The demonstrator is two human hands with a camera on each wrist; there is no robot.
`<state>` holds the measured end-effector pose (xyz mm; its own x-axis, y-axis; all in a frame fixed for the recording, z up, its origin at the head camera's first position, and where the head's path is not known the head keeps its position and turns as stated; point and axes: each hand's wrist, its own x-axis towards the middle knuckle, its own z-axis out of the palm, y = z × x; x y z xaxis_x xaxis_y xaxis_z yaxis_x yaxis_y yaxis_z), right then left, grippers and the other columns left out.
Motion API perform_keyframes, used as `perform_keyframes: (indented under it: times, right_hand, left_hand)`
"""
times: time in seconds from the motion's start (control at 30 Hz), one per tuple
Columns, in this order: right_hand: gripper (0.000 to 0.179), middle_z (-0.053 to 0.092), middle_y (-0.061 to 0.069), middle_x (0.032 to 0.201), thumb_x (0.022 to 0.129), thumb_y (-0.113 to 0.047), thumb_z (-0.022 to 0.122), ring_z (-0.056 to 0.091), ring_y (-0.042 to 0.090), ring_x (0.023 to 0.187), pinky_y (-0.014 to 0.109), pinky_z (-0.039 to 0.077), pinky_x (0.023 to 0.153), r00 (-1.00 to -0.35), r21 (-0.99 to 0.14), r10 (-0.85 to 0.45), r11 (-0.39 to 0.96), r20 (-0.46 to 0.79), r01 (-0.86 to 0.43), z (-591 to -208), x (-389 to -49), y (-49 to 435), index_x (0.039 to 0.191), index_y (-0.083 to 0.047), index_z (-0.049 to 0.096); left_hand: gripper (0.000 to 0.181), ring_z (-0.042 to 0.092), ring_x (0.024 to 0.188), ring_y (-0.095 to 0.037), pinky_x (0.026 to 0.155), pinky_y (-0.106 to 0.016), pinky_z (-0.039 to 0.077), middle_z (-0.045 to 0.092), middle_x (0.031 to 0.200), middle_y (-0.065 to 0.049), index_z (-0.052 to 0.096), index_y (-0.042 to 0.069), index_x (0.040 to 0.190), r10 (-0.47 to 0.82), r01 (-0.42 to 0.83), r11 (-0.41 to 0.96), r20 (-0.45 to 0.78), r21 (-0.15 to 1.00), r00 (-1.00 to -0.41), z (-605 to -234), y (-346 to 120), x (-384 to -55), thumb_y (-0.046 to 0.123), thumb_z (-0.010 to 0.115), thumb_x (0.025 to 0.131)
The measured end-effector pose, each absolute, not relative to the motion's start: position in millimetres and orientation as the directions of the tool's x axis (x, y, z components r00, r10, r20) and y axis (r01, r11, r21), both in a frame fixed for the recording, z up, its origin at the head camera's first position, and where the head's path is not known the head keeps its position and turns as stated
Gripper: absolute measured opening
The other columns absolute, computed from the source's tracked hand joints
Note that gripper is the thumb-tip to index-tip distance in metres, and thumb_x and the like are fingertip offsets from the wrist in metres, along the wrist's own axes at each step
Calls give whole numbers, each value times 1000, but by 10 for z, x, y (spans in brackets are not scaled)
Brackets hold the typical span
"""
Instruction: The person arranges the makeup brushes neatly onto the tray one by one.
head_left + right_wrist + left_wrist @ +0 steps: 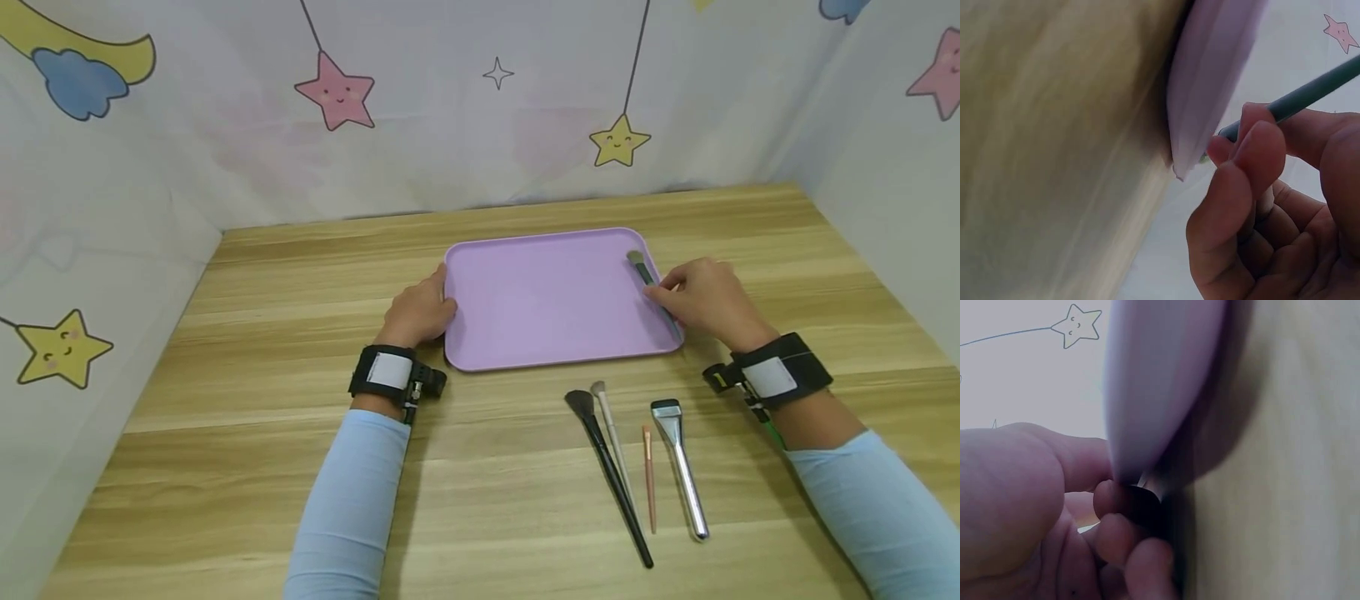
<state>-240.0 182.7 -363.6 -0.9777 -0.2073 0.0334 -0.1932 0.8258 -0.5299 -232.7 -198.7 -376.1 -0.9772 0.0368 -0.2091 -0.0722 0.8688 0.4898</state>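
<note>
I find my left hand gripping the left edge of the tray on the table; my right hand pinches the green brush over the tray's right end.

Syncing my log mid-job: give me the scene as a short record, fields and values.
Left grip: holds lilac tray by its left rim
Right grip: pinches green-handled makeup brush at the tray's right side
Wooden table, near side of tray: black-handled brush, pale slim brush, copper-coloured brush, silver-handled flat brush
Green-handled makeup brush touching tray: cannot tell
</note>
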Motion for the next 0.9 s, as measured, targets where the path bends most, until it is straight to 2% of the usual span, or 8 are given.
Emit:
perform_keyframes:
  times: [0.13,0.33,0.57,0.7,0.8,0.9]
  right_hand:
    - [37,67,12,73,94,-27,70,59,21,59,32,44,49,-981,-533,-193,827,25,-176,-3674,-2420,1835,96,10,75]
    - [37,64,9,70,94,-27,70,57,22,61,33,43,52,-980,-519,-195,841,-24,-155,-3686,-2464,1837,97,9,75]
    - [41,63,11,71,95,-31,69,57,23,62,34,43,53,-980,-491,-188,861,-61,-135,-3687,-2493,1807,98,9,73]
    - [41,61,12,72,95,-32,70,55,24,63,35,41,53,-977,-483,-203,863,-65,-147,-3682,-2489,1781,100,9,72]
    - [41,60,12,72,92,-30,73,54,24,62,35,40,53,-972,-473,-222,866,-72,-162,-3654,-2467,1767,104,9,69]
    - [36,60,10,69,89,-26,76,55,24,60,35,41,51,-964,-449,-251,873,-85,-188,-3609,-2440,1750,98,9,69]
  left_hand:
    - [67,53,114,-33,82,-42,45,36,158,-14,19,9,162,36,-73,869,-208,489,-977,-3766,-1977,-2322,25,44,102]
    - [68,54,109,-32,77,-40,44,37,158,-14,19,9,162,42,-68,871,-211,487,-977,-3782,-1960,-2326,24,44,101]
    - [68,58,91,-32,66,-38,42,42,155,-14,18,11,163,34,-76,873,-216,482,-976,-3775,-1963,-2332,25,43,101]
    - [68,58,86,-31,64,-37,41,42,155,-13,18,11,163,27,-84,873,-219,481,-975,-3769,-1969,-2328,25,43,101]
    - [68,58,89,-31,65,-37,42,41,155,-14,18,11,163,29,-83,872,-221,482,-975,-3761,-1971,-2319,25,43,101]
    - [68,59,92,-32,66,-38,43,42,154,-14,18,10,162,32,-80,871,-218,485,-975,-3754,-1981,-2317,25,44,101]
